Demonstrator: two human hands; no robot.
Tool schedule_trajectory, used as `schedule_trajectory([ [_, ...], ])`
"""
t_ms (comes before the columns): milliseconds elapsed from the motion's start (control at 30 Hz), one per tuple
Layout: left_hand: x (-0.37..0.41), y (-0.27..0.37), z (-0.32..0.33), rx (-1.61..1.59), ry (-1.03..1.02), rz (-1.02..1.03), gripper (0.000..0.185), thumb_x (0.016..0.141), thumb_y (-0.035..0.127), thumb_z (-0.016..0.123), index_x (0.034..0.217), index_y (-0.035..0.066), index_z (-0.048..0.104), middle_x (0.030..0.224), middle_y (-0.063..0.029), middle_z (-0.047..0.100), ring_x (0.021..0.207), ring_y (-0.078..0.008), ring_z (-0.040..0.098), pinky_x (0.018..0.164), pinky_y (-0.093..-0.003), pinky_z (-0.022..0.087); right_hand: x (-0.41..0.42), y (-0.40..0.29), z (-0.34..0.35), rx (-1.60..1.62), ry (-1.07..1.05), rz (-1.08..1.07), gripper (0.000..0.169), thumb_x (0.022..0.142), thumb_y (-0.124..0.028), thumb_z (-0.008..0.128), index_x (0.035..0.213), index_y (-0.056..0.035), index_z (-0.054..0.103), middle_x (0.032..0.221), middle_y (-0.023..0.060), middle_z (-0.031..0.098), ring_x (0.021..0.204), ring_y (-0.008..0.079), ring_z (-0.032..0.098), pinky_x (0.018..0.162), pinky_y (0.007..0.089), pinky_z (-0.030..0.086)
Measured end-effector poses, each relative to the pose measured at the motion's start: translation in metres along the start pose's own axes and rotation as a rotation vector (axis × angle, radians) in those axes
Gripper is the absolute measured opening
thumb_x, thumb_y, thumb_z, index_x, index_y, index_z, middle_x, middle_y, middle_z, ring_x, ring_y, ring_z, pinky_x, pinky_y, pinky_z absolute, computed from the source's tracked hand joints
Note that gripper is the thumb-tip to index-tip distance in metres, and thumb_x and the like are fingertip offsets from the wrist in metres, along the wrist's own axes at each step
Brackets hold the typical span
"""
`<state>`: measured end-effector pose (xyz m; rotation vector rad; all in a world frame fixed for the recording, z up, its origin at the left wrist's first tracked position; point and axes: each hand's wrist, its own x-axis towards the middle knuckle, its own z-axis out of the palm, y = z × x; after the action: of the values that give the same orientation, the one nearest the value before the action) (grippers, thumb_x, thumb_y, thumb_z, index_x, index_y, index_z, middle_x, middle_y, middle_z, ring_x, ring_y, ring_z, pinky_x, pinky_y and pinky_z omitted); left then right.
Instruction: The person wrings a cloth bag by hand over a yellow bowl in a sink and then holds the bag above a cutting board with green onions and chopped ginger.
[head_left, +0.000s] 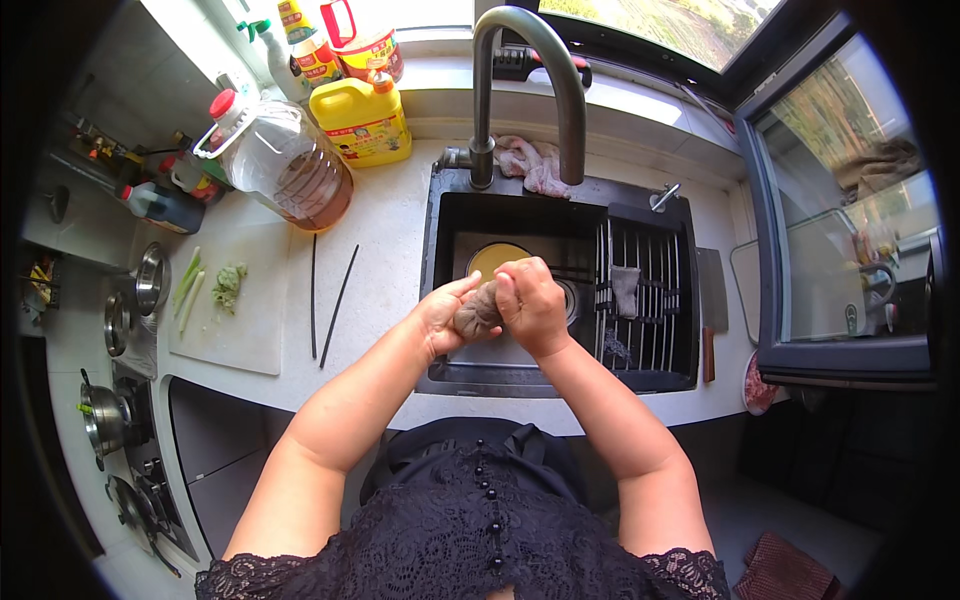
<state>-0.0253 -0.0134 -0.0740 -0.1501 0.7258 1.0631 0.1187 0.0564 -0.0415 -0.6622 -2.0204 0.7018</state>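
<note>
Both hands are over the black kitchen sink (442, 259). My left hand (442, 311) cups a wadded brown-grey cloth (475, 313) from below. My right hand (534, 304) is closed around the cloth's upper end. Beneath the hands, a round yellowish thing (499, 257) lies in the basin, partly hidden by them. A curved metal faucet (484, 97) rises behind the basin. On the right side of the sink, a metal rack (660, 300) bears a small grey cloth (625, 291).
Left on the counter are a white cutting board (251, 330) with vegetable pieces, two dark chopsticks (339, 306), a large plastic jug (289, 165) and a yellow jug (364, 127). A cleaver (711, 289) lies right of the sink, near the open window frame (847, 358). A crumpled cloth (529, 161) lies behind the faucet.
</note>
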Motion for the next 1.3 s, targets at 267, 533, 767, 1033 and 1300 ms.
schedule_trajectory([
  [267,-0.017,0.002,0.007,0.123,0.026,-0.174,0.045,0.093,0.046,0.039,0.1,0.008,0.063,0.086,-0.0105,0.067,0.074,-0.0242,0.067,0.064,-0.0506,0.057,0.025,-0.011,-0.011,-0.077,-0.272,-0.673,0.015,0.075,-0.023,0.064,0.085,-0.0122,0.058,0.078,0.0053,0.052,0.063,0.0194,0.056,0.053,0.0301,0.048],
  [533,-0.043,0.009,0.01,0.073,-0.051,-0.221,0.06,0.09,0.066,0.032,0.119,0.018,0.054,0.107,-0.0154,0.063,0.093,-0.0363,0.063,0.086,-0.0647,0.045,0.028,0.001,-0.026,-0.136,-0.283,-0.89,0.022,0.07,-0.025,0.064,0.088,-0.0154,0.057,0.082,0.0032,0.052,0.057,0.0149,0.05,0.046,0.0267,0.042],
  [767,-0.023,0.006,0.041,-0.136,0.208,0.19,0.048,0.088,0.061,0.048,0.082,0.015,0.061,0.083,-0.0058,0.066,0.075,-0.022,0.064,0.071,-0.0451,0.052,0.009,-0.007,-0.016,-0.161,-0.004,-0.426,0.015,0.082,-0.02,0.062,0.094,-0.0107,0.063,0.082,0.0063,0.056,0.064,0.0221,0.059,0.053,0.033,0.049],
  [1033,-0.006,-0.008,0.063,0.198,0.483,0.785,0.019,0.087,0.022,0.063,0.082,0.005,0.056,0.073,-0.0032,0.058,0.064,-0.0137,0.058,0.059,-0.0275,0.05,-0.018,-0.024,0.013,0.143,0.221,0.57,0.024,0.094,-0.019,0.045,0.086,-0.0012,0.059,0.073,0.0131,0.062,0.069,0.0287,0.061,0.066,0.0372,0.049],
  [1300,-0.011,-0.018,0.058,0.582,0.419,0.994,0.018,0.085,0.018,0.067,0.078,0.004,0.058,0.071,0.002,0.056,0.066,-0.0048,0.048,0.059,-0.0212,0.042,-0.017,-0.041,0.008,0.779,0.145,1.327,0.03,0.097,-0.03,0.033,0.085,-0.0091,0.051,0.059,0.0002,0.046,0.039,0.0085,0.036,0.034,0.0241,0.025],
])
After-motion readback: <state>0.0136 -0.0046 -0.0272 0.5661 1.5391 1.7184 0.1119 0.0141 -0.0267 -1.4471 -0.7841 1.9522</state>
